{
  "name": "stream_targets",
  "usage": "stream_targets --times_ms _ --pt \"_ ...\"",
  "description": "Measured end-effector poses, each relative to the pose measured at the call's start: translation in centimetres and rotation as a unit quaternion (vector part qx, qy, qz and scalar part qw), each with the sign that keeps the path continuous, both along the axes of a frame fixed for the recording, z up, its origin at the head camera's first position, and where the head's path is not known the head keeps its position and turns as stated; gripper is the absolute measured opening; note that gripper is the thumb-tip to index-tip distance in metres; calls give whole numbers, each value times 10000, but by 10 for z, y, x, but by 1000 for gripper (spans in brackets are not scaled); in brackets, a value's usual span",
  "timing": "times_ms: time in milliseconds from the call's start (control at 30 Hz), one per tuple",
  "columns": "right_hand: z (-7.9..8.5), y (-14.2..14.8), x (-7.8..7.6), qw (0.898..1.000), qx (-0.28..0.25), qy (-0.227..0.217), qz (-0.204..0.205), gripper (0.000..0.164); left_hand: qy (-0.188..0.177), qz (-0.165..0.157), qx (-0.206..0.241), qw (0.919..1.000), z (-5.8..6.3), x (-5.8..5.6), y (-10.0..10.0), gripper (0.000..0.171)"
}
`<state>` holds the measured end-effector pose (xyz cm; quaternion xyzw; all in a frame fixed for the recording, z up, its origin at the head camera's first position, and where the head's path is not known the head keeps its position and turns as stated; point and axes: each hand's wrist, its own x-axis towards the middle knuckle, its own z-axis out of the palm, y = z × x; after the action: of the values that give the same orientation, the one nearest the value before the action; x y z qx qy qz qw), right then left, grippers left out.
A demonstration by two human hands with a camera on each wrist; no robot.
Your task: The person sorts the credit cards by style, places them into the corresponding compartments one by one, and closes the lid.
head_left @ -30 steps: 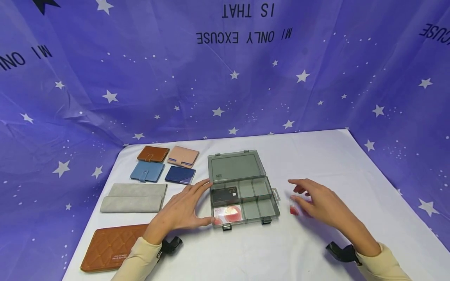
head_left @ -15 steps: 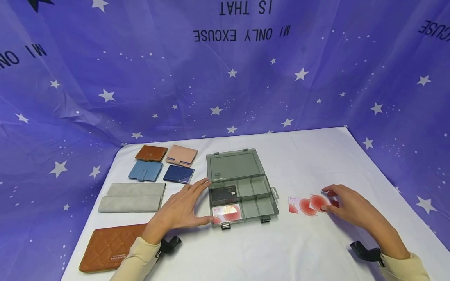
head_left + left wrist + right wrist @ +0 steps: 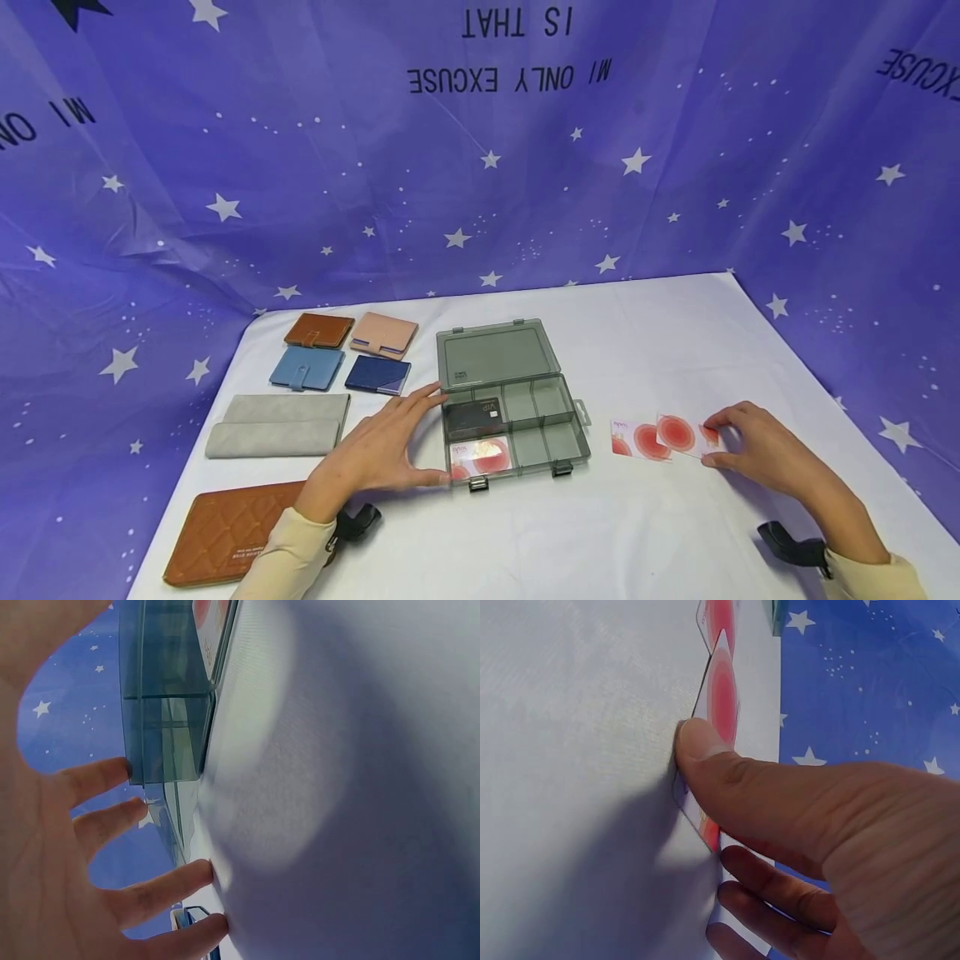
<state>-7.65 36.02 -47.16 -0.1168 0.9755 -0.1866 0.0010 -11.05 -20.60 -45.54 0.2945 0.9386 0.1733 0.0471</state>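
A grey see-through compartment box (image 3: 498, 357) lies with its lid folded back. My left hand (image 3: 367, 454) spreads along its left side, thumb by the front corner and fingertips at the back one. Inside are a black VIP card (image 3: 461, 419), back left, and a white card with red circles (image 3: 483, 457), front left. To the right, my right hand (image 3: 772, 454) pinches another red-circle card (image 3: 677, 435) by its right end, thumb on the near edge (image 3: 697, 739). Its left end overlaps a matching card (image 3: 625, 429) on the white table.
At left lie small brown (image 3: 318, 331), pink (image 3: 386, 333), light blue (image 3: 306, 367) and dark blue (image 3: 375, 373) card holders. A grey wallet (image 3: 277, 427) and a quilted brown wallet (image 3: 232, 529) lie nearer. A purple star-printed cloth (image 3: 480, 192) hangs behind the table.
My right hand has moved right, away from the box, uncovering two overlapping red-circle cards; its grip is now at the upper card's right end. The left hand has stayed by the box.
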Motion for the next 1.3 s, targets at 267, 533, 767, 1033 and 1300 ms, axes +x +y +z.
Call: stream_targets --times_ms 267,533,767,1033,1300 --pt "5 1 -4 9995 -213 -224 -69 47 78 -100 74 9999 -1 -1 0 114" --pt "10 -2 -5 9961 -736 445 178 25 96 -93 14 9999 0 0 0 115" --pt "31 -38 -10 9813 -1584 946 556 27 98 -79 32 9999 0 0 0 115" --pt "48 -99 -19 9728 -1911 831 1012 24 -66 7 59 10000 1 1 -1 115" --pt "41 -164 -28 9679 -2106 375 1322 14 -46 47 73 10000 1 0 -1 115"
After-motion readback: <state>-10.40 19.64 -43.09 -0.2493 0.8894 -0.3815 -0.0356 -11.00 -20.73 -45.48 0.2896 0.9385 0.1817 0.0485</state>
